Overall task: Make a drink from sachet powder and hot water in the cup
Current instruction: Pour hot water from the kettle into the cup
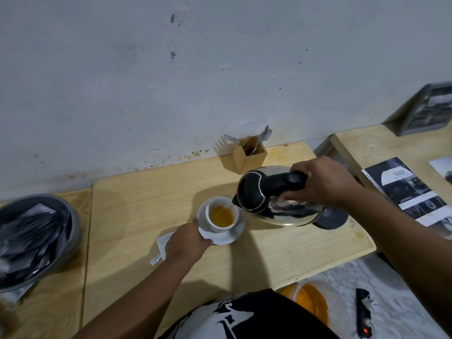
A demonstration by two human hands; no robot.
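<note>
Your right hand [325, 182] has its fingers clamped on the kettle [274, 196] handle, tipping water into the cup [221, 214] at frame centre; your left hand [186, 241] fingers pinch the saucer [230, 237] to steady it.

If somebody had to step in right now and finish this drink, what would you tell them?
Right hand grips the kettle handle, tilted, pouring into the cup.
Left hand steadies the saucer under the cup.
Torn sachet lies on the table by the left hand.
Done: orange liquid is already in the cup.
Left: finish pouring, set the kettle down, probably stir; spoons stand in the wooden holder.
</note>
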